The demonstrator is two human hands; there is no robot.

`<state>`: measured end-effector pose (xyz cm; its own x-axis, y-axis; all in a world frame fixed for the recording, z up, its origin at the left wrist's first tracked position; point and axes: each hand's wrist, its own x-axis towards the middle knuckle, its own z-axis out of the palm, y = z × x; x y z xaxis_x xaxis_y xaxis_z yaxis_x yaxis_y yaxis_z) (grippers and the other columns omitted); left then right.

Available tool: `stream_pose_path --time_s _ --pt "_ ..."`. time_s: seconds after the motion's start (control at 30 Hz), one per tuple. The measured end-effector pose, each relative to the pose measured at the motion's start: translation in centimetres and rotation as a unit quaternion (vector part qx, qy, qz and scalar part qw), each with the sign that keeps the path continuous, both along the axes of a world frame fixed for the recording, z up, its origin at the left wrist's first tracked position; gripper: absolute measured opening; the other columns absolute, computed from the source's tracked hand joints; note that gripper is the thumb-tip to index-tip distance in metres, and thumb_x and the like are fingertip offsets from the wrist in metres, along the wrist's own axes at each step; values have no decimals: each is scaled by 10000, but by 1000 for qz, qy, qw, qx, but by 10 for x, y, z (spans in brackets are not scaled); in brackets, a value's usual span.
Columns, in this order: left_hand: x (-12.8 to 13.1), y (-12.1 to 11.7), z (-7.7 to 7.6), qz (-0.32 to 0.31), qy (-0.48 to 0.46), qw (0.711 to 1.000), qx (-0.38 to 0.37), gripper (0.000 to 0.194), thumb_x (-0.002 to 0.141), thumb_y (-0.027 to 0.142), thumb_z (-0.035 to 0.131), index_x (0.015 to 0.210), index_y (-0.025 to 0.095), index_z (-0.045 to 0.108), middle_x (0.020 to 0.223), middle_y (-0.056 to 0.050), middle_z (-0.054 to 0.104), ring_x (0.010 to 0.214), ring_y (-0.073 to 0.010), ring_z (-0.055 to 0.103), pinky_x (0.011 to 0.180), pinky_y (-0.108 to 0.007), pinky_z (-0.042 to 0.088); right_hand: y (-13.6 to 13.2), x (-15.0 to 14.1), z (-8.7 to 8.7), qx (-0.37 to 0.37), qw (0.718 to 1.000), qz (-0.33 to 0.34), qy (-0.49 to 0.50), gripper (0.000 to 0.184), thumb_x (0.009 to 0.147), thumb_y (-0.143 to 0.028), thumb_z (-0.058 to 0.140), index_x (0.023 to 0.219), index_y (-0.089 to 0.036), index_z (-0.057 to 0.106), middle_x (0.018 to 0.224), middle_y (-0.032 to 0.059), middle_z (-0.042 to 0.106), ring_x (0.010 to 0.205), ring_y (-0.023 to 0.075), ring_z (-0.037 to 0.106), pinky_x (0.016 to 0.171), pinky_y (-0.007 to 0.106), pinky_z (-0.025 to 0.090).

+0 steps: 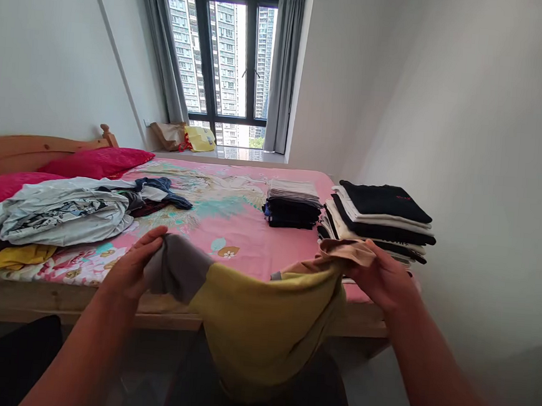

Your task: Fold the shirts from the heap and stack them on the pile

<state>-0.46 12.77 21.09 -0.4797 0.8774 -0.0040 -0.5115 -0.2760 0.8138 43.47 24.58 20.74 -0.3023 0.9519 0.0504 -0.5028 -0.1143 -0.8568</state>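
Note:
A garment (266,315) in mustard yellow, grey and light brown sags between my two hands, in front of the bed's edge; its exact kind is hard to tell. My left hand (131,267) pinches its grey end. At the other side my right hand (384,277) grips the bunched light brown end. Beyond my right hand rises a tall stack of folded clothes (377,221), black and white, with a black one on top. A smaller folded stack (293,205), pale above and dark below, sits left of it on the bed.
A heap of unfolded clothes (68,212) lies on the left of the bed (243,251), which has a pink flowered sheet. Red pillows (96,161) rest by the wooden headboard (36,147). Bags (199,139) stand on the windowsill. A wall bounds the right side.

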Motion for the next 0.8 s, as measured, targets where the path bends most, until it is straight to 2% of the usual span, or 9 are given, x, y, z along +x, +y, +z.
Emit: stream_pose_path --time_s 0.13,0.23,0.3,0.4,0.47,0.53,0.6,0.7,0.8 --pt "3 79 -12 -29 61 998 7 469 733 204 648 1182 249 519 855 -2 664 673 -98 628 604 -198 489 63 -47 -20 -2 1000 4 9 306 790 -505 569 847 -209 621 712 9 669 654 147 625 657 293 522" --pt "15 101 -58 23 195 974 -114 499 676 328 681 1137 202 540 857 -11 639 703 -108 606 617 -212 462 87 -67 -77 43 983 -31 -175 371 826 -518 471 968 -205 609 829 47 694 726 161 640 638 280 507" --pt "29 91 -100 13 322 931 -171 479 644 435 663 1023 151 593 835 -31 637 726 -145 601 641 -257 466 88 -73 -123 121 933 -55 -335 315 839 -438 442 945 -198 616 843 52 693 726 166 633 630 283 500" --pt "52 47 -163 -5 382 902 -201 355 577 444 674 777 155 629 738 -27 633 732 -190 591 707 -322 470 77 -71 -179 172 889 -64 -420 192 784 -275 488 860 -189 642 828 46 680 784 193 619 736 334 493" --pt "66 11 -199 -6 420 882 -216 253 590 394 655 720 180 622 732 -23 630 756 -209 590 758 -357 467 68 -67 -202 194 871 -66 -446 199 745 -178 485 850 -188 654 868 40 666 862 205 600 840 373 464" --pt "76 -21 -227 -14 509 835 -209 161 647 322 599 748 198 617 809 -32 634 823 -216 592 816 -378 457 63 -64 -213 223 848 -68 -476 289 711 -93 460 892 -189 663 931 40 643 953 208 563 924 393 418" --pt "84 -43 -243 -20 587 784 -201 138 696 260 554 811 209 612 919 -47 631 917 -221 580 867 -391 438 62 -63 -217 282 794 -73 -534 412 690 -24 428 985 -191 661 1001 52 606 1021 200 520 962 377 386" --pt "93 -50 -247 -23 655 725 -212 214 741 248 543 946 216 594 1047 -64 606 1008 -230 545 884 -400 419 63 -69 -217 360 702 -72 -611 478 705 -6 441 1089 -211 639 1084 74 548 1053 205 480 937 342 392" --pt "99 -36 -238 -42 713 663 -225 270 745 253 557 1011 218 586 1083 -72 586 1028 -241 519 866 -390 406 64 -75 -213 384 665 -55 -638 375 718 -74 533 1042 -225 648 1088 83 534 1028 233 474 877 345 418"
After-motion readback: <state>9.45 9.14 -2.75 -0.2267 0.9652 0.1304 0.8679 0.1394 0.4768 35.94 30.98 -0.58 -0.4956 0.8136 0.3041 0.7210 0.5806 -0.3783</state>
